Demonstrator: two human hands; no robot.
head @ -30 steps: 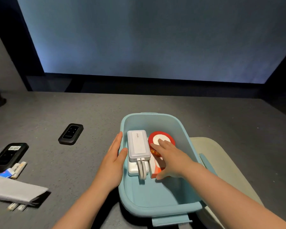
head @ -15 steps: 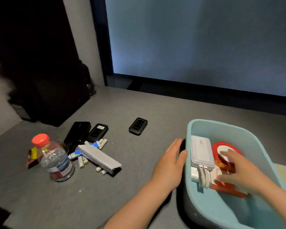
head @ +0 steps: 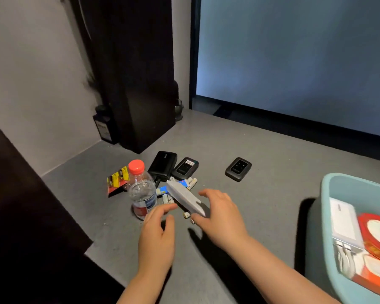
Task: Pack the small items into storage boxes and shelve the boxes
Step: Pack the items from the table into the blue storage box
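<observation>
Hands, left (head: 157, 234) and right (head: 219, 212), hover with fingers spread and holding nothing, flanking the grey packet (head: 184, 197) atop loose batteries (head: 190, 183), apparently ready to scoop them toward the blue storage box (head: 325, 216).

Bare grey table (head: 261, 207) lies open between the item pile and the blue box (head: 329, 249). The water bottle (head: 142, 191) stands upright at the pile's near-left edge, hemming in the loose batteries (head: 168, 199) behind it.
</observation>
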